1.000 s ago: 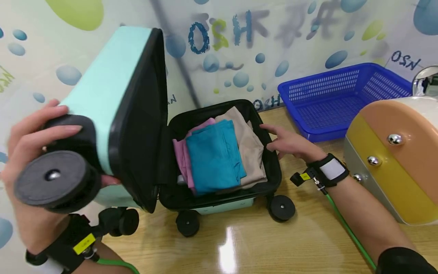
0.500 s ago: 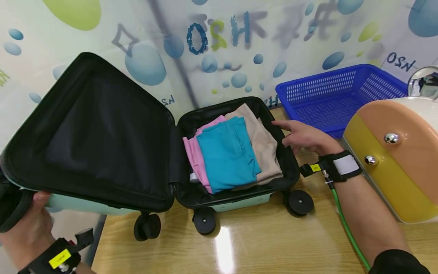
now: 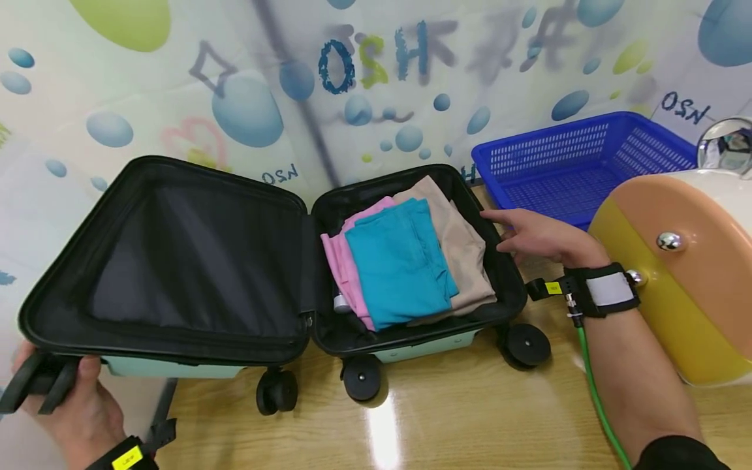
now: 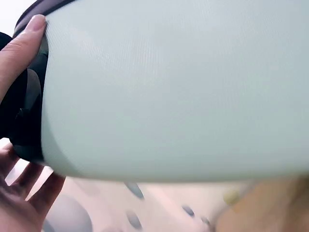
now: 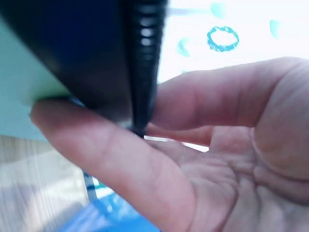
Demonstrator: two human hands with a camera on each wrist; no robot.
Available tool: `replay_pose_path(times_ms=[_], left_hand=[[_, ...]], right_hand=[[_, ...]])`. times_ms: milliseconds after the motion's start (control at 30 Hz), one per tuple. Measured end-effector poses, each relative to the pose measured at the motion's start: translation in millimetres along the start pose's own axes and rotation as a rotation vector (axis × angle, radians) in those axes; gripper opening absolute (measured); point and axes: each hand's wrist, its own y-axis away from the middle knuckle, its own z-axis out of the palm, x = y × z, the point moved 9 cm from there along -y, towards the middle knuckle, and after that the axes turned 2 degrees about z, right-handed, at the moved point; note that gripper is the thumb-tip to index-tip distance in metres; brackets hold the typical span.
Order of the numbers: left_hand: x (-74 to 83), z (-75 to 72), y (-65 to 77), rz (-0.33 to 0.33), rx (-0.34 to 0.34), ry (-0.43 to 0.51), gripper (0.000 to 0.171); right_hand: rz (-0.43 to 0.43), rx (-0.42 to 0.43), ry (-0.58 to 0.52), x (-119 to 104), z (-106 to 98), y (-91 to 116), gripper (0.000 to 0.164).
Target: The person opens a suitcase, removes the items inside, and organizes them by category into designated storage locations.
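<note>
A mint-green suitcase lies unfolded, its black-lined lid (image 3: 200, 261) tilted out to the left. My left hand (image 3: 88, 411) grips the lid's outer lower corner beside a black wheel; in the left wrist view the thumb (image 4: 21, 50) lies on the lid's edge, with fingers reaching underneath. My right hand (image 3: 543, 236) pinches the right rim of the packed half (image 3: 517, 297), thumb and fingers on either side of it. Inside lie a folded teal garment (image 3: 402, 261), a pink one (image 3: 346, 264) and a beige one (image 3: 464, 245). A small white item (image 3: 341, 303) shows beside the pink cloth.
At the back right stands a blue plastic basket (image 3: 546, 186). Close to my right forearm is a rounded orange and yellow cabinet (image 3: 693, 294) with silver knobs and a round mirror (image 3: 728, 147). The wooden table (image 3: 458, 418) ends at the left beneath the lid.
The lid has swung from upright down to the left, exposing its black lining, and my left hand has lowered with it. The packed half has shifted slightly right, my right hand staying at its rim.
</note>
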Motion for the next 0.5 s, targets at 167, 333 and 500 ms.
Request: replay_pose_path(times_ms=[167,333,500], left_hand=[[-14.8,-17.9,12.7,-0.037,0.021,0.036,0.06],[-25.0,-34.9,27.3,-0.061,0.091,0.017,0.063],[-36.2,-56.5,44.7,-0.197,0.197,-0.139,0.07]], right_hand=[[0.003,-0.013,-0.006,2.5,-1.1,5.8,0.071],[0.001,-0.019,0.01,4.7,-4.1,9.8,0.07],[-0.014,-0.008,0.049,4.8,-6.1,12.3,0.069]])
